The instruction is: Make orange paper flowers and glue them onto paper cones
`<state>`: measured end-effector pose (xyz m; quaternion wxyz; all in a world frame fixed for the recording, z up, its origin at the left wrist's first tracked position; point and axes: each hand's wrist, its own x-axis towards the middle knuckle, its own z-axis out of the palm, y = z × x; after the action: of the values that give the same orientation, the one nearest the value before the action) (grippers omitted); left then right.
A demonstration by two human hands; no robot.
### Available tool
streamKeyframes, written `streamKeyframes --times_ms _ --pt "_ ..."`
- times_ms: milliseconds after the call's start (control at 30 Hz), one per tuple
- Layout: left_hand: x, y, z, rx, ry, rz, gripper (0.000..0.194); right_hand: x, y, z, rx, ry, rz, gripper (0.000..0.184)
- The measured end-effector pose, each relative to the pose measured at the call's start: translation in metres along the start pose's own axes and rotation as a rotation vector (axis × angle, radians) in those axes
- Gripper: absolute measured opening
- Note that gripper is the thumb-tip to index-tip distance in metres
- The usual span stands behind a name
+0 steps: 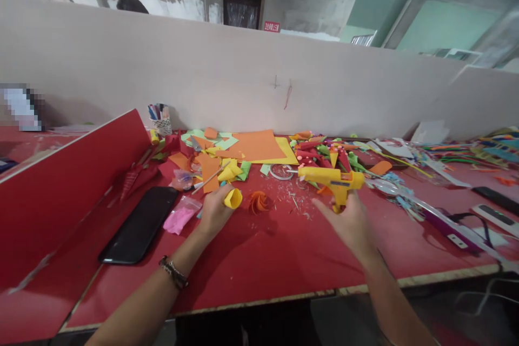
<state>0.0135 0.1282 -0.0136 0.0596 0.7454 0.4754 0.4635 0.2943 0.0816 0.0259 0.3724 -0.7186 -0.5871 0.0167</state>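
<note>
My left hand is closed around a small rolled cone of yellow paper, its round open end facing right. In my right hand is a yellow glue gun, held by its handle with the thumb sticking out to the left. The gun's nozzle points left, above the table and apart from the cone. Between my two hands an orange curled paper piece rests on the red table. Scraps of dried glue and a roll of clear tape lie just behind it.
Orange paper sheets and cut scraps spread along the back. Several coloured paper cones are heaped behind the glue gun. A black tray-like object and a pink bag lie left. A purple power strip sits right; a red panel stands left.
</note>
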Motion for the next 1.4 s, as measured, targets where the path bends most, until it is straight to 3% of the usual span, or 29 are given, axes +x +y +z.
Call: streamKeyframes --times_ms 133,333,633,867,1400 --pt "0.001 0.004 -0.001 -0.013 0.014 0.010 0.014 -0.017 -0.045 0.004 0.014 -0.018 -0.113 0.045" --pt "0.002 0.008 -0.004 -0.061 -0.060 0.026 0.011 -0.022 -0.066 0.011 -0.036 -0.076 -0.227 0.050" --pt "0.002 0.005 -0.004 -0.029 -0.080 0.137 0.010 -0.022 -0.066 0.020 -0.145 -0.069 -0.383 0.037" --pt "0.002 0.003 -0.004 0.003 -0.084 0.212 0.007 -0.023 -0.064 0.023 -0.159 -0.088 -0.462 0.037" --pt "0.003 0.002 -0.008 0.004 -0.106 0.184 0.009 -0.017 -0.062 0.017 -0.187 -0.152 -0.446 0.033"
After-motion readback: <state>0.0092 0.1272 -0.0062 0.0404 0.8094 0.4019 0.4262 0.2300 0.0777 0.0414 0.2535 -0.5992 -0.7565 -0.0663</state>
